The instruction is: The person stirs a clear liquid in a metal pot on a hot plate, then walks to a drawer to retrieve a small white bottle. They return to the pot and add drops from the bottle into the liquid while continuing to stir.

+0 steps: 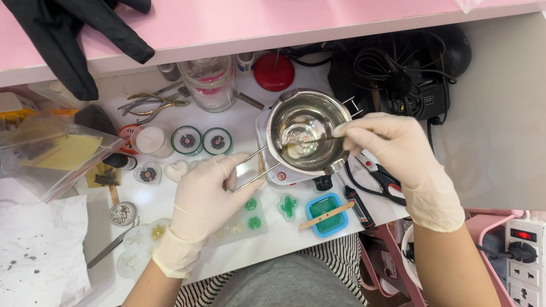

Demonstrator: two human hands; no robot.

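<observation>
A small steel melting pot (307, 131) sits on a white warmer (272, 170) just above the middle of the frame. Its wire handle (253, 169) is gripped by the closed fingers of the gloved left hand (207, 199), apparently to steady it. A thin stick (315, 140) is pinched between the fingers of the gloved right hand (392, 145), its tip dipped into the pale residue at the pot's bottom. On the white worktop (159, 199) below lie a cactus-shaped mould (288, 206) and a blue square mould (327, 215).

A clear zip bag (54, 150) with yellow sheets lies at the left edge; a white label (422, 102) sits on the black device behind the pot.
</observation>
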